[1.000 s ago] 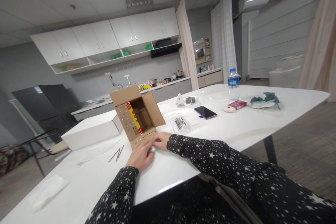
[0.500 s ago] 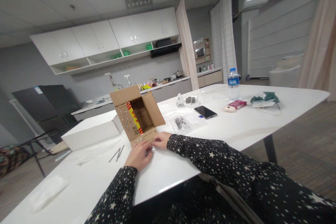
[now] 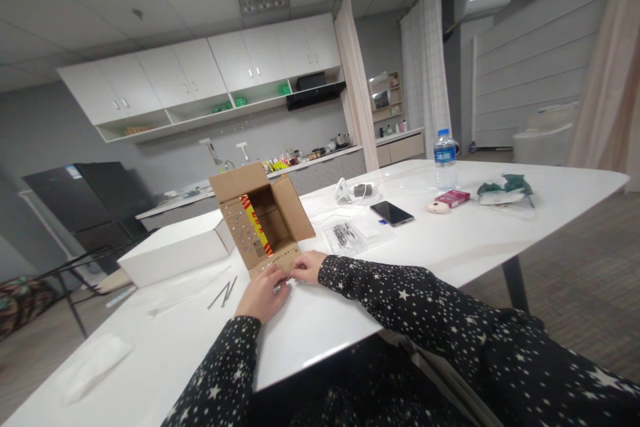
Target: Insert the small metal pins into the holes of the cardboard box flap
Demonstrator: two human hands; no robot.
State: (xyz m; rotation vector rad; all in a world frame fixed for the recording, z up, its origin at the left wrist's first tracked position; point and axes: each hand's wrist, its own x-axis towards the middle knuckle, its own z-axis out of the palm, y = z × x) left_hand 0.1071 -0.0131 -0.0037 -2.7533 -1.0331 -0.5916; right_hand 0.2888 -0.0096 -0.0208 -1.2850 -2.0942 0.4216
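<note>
An open cardboard box (image 3: 260, 217) lies on its side on the white table (image 3: 450, 247), with a red and yellow pack inside it. Rows of small metal studs dot its left flap and its front flap (image 3: 276, 263). My left hand (image 3: 261, 293) rests with curled fingers against the near edge of that front flap. Whether it holds anything is hidden by the fingers. Just to the right, my right hand (image 3: 307, 266) pinches the same flap's edge. Both sleeves are black with white stars.
A white box (image 3: 173, 253) sits left of the cardboard box, with two thin metal pins (image 3: 223, 293) in front of it. A clear bag of small parts (image 3: 345, 237), a phone (image 3: 391, 213), a water bottle (image 3: 445, 160), a red pack (image 3: 453, 199) and green cloth (image 3: 505, 188) lie farther right.
My left hand has slid slightly forward onto the flap. A small dark piece seen by its fingertips half a second ago is no longer visible. My right hand stays put.
</note>
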